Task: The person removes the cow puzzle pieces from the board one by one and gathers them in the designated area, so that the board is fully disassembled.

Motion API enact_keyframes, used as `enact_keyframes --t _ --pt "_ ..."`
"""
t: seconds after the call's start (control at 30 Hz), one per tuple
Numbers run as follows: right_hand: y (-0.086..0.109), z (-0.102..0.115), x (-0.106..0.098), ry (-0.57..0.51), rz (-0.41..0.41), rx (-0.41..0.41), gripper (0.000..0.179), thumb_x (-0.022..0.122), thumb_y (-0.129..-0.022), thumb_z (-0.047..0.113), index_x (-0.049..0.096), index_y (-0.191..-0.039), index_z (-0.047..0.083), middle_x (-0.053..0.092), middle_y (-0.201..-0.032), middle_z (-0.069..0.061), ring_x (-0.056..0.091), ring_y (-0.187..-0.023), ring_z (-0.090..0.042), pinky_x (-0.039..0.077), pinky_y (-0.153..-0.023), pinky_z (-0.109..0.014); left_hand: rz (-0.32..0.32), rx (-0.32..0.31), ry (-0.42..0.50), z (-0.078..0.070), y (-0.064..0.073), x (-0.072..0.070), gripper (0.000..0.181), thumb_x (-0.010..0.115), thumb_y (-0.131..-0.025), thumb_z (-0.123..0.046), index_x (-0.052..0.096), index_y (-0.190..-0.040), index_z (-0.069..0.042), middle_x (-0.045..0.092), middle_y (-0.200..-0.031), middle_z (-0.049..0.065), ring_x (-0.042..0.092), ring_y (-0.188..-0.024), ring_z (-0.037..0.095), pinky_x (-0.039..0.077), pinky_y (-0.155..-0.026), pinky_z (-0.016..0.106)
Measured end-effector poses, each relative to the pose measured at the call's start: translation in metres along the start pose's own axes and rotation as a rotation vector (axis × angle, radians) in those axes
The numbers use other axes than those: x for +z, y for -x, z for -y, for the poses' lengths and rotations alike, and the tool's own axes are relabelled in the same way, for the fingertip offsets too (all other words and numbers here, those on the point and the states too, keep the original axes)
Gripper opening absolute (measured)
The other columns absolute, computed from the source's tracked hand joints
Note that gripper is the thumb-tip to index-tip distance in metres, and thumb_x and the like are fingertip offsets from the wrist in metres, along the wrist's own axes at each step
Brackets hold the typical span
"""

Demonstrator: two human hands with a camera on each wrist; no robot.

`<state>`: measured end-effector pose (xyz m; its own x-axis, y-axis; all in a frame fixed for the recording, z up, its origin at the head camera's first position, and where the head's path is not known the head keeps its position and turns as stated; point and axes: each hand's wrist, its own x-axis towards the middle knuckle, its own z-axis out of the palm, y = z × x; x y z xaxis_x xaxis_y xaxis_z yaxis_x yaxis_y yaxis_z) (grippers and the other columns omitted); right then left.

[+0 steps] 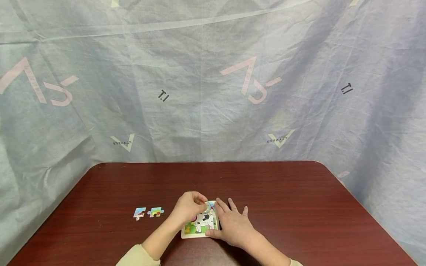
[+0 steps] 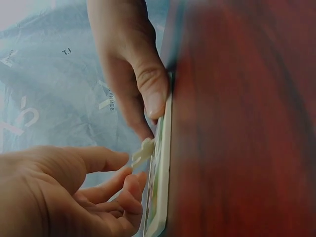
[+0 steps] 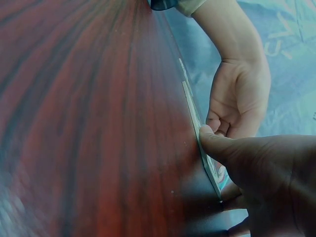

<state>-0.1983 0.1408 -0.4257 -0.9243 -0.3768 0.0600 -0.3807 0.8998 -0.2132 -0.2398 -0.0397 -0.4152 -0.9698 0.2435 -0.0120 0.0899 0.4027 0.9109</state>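
A jigsaw board (image 1: 188, 235) with a cow picture and a pale rim lies flat near the table's front. My left hand (image 1: 190, 208) is over its far left part, pinching a small puzzle piece (image 2: 142, 152) between thumb and fingertips. The piece stands tilted just at the board's surface; whether it touches is unclear. Fingers spread and mostly straight, my right hand (image 1: 234, 226) rests along the board's right edge. Its thumb (image 2: 154, 101) presses on the board's rim. Both hands hide parts of the picture.
Two loose puzzle pieces, one blue-topped (image 1: 139, 212) and one with yellow and red (image 1: 155, 212), lie on the dark red wooden table (image 1: 283, 195) left of the board. A grey printed cloth (image 1: 199, 122) hangs behind the table and along its sides.
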Motion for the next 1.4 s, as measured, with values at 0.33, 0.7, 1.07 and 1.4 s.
enact_keyframes --t 0.33,0.7,1.07,1.4 --pt "-0.001 0.001 0.0 -0.006 0.007 -0.003 0.094 0.071 -0.082 0.065 0.047 -0.149 0.004 0.042 -0.156 -0.011 0.037 -0.14 -0.047 0.028 -0.091 -0.084 -0.007 -0.001 -0.008 0.001 0.001 0.003 0.021 0.071 -0.085 0.002 0.064 -0.104 0.0 0.065 -0.081 0.004 0.058 -0.064 0.016 0.045 -0.054 0.03" --pt "-0.001 0.002 0.0 0.003 -0.002 -0.007 0.093 0.072 -0.082 0.064 0.048 -0.148 0.004 0.043 -0.156 -0.01 0.038 -0.14 -0.048 0.028 -0.09 -0.084 -0.011 -0.017 0.005 0.003 0.0 0.005 0.025 0.07 -0.083 0.004 0.068 -0.108 0.002 0.065 -0.082 0.005 0.06 -0.068 0.016 0.05 -0.061 0.031" --pt "-0.002 0.001 0.001 -0.004 -0.002 -0.009 0.092 0.073 -0.082 0.063 0.047 -0.149 0.004 0.043 -0.155 -0.011 0.038 -0.14 -0.048 0.028 -0.091 -0.084 -0.039 -0.029 0.027 0.007 0.001 -0.003 0.026 0.069 -0.083 0.004 0.069 -0.109 0.001 0.066 -0.081 0.004 0.054 -0.059 0.013 0.043 -0.051 0.027" --pt "-0.001 -0.001 0.001 -0.015 -0.006 -0.002 0.094 0.073 -0.082 0.062 0.045 -0.149 0.003 0.042 -0.156 -0.012 0.037 -0.14 -0.048 0.028 -0.091 -0.084 -0.09 0.018 -0.003 0.009 0.009 -0.017 0.025 0.073 -0.083 0.0 0.07 -0.108 0.0 0.067 -0.082 0.004 0.061 -0.072 0.017 0.05 -0.062 0.032"
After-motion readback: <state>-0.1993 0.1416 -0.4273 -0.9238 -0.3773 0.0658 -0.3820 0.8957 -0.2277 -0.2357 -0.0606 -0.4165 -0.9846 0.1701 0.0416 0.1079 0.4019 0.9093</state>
